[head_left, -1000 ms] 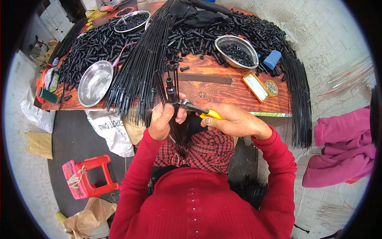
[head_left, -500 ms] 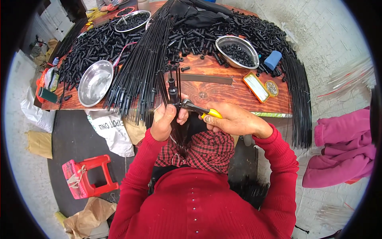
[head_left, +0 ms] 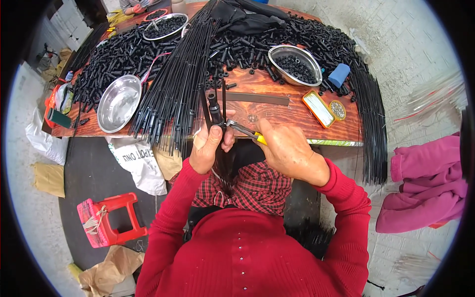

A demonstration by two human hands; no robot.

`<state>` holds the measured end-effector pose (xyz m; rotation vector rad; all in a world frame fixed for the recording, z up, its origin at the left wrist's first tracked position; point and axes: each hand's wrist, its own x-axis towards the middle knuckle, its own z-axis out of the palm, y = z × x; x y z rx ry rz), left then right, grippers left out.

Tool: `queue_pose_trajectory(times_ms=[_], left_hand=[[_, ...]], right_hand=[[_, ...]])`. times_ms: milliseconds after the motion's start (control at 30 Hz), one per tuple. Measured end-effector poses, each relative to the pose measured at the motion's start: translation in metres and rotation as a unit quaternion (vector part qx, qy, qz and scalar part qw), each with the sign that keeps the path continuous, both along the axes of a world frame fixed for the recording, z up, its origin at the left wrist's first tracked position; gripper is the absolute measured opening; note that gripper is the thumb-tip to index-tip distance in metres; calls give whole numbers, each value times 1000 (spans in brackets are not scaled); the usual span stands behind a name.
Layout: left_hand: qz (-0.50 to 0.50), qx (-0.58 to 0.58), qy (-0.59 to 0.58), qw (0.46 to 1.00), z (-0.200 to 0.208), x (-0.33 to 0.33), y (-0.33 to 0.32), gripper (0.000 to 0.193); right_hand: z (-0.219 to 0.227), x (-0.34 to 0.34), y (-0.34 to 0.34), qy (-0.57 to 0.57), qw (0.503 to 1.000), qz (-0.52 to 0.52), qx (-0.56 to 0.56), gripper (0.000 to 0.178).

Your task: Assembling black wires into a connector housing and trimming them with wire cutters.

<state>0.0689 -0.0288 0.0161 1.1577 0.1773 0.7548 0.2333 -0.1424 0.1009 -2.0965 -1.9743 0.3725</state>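
My left hand (head_left: 204, 151) is closed around a black plastic umbrella runner (head_left: 214, 110), held upright over my lap at the table's near edge. Thin black ribs (head_left: 225, 171) hang below it, and a few black rods stick up beside it. With my right hand (head_left: 293, 152) I grip pliers (head_left: 243, 129) with yellow handles. Their metal jaws meet the runner's right side, close to my left fingertips. Whatever small part sits between the jaws is too small to make out.
Heaps of black plastic runners (head_left: 237, 44) cover the wooden table (head_left: 277, 116). A large bundle of ribs (head_left: 173, 94) overhangs its near edge. Steel bowls (head_left: 118, 106), a yellow-rimmed case (head_left: 319, 108) and a blue block (head_left: 339, 75) lie around. A red stool (head_left: 133, 218) stands on the floor.
My right hand has turned and swung inward, so the pliers' handles point more steeply down. The rods around the runner have spread apart a little; my left hand stays nearly in place.
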Motion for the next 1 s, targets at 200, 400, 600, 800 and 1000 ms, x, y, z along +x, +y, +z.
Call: queue_pose_trajectory(times_ms=[200,400,600,800,1000], left_hand=[[-14,-16,-10,1000,-6,-1,0,53],[0,1,-7,1000,-5,-2,-3,51],[8,14,-2,1000,-8,-4,-5,45],[19,11,1,1000,-9,-1,-6,47],[41,3,-11,999,-14,2,2,45]], right_hand=[[-6,15,4,205,975,51,-74,21],[5,15,6,355,924,30,-139,25],[9,18,7,371,908,26,-193,29],[15,12,10,294,936,-8,-196,31],[-10,-8,10,82,996,6,18,21]])
